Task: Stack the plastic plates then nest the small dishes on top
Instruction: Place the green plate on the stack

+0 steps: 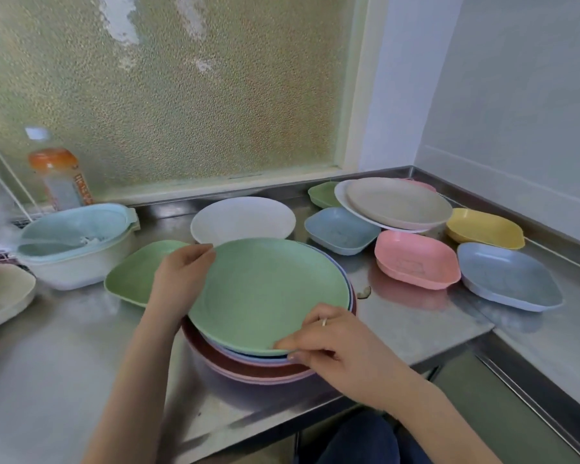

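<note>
A round green plate (268, 293) lies on top of a stack of blue, pink and dark red plates (248, 366) at the counter's front. My left hand (178, 279) grips the green plate's left rim. My right hand (332, 343) pinches its near rim. A white plate (243, 219) lies behind the stack. A beige plate on a white one (399, 202) rests at the back right on small dishes. Small square dishes lie around: green (131, 276), blue (339, 231), pink (416, 259), yellow (484, 227), grey-blue (509, 276), another green (323, 194).
The steel counter (64, 346) ends at a front edge near my body. A blue-lidded white tub (77, 242) with a spoon and an orange-capped bottle (59, 175) stand at the back left. A beige dish (0, 296) sits at the far left. A frosted window is behind.
</note>
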`<action>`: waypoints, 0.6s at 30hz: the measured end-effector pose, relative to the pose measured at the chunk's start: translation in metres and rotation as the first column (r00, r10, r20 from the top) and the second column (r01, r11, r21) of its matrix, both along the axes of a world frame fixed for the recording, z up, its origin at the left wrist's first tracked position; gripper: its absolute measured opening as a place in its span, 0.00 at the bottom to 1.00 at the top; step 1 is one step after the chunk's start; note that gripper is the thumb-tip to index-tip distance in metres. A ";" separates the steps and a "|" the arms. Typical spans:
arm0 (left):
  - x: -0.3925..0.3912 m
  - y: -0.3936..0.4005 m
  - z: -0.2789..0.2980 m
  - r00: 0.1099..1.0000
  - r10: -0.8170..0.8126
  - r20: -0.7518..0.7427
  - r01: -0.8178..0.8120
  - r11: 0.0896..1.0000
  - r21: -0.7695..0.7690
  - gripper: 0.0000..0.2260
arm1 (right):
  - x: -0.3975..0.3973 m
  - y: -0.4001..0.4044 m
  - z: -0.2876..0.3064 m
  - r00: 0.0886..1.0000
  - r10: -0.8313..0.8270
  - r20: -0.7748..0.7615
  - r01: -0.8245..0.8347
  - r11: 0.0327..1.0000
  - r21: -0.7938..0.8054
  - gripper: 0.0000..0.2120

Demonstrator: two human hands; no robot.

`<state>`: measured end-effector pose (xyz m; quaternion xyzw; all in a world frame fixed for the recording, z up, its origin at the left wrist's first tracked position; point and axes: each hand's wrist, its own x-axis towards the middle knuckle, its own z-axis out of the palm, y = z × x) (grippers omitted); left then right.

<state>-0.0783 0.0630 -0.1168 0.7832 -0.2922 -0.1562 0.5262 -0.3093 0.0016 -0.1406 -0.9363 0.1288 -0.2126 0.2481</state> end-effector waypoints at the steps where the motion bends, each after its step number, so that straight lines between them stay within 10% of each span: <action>1: 0.001 -0.001 -0.002 1.000 -0.012 -0.003 0.012 1.000 0.007 0.12 | 0.000 0.001 0.001 0.999 0.028 -0.015 -0.028 1.000 0.011 0.12; 7: 0.005 -0.003 -0.007 0.995 -0.052 0.080 0.047 0.997 0.067 0.25 | 0.004 -0.021 0.016 0.951 -0.277 0.141 0.223 0.924 0.311 0.15; 11: -0.002 -0.004 -0.010 0.970 -0.053 0.236 0.018 0.989 0.149 0.26 | 0.021 -0.044 0.005 0.846 -0.500 -0.187 0.533 0.804 0.262 0.29; 18: -0.001 -0.004 -0.015 0.954 -0.090 0.285 0.037 0.982 0.185 0.24 | 0.020 -0.046 0.002 0.790 -0.612 -0.048 0.557 0.681 0.475 0.27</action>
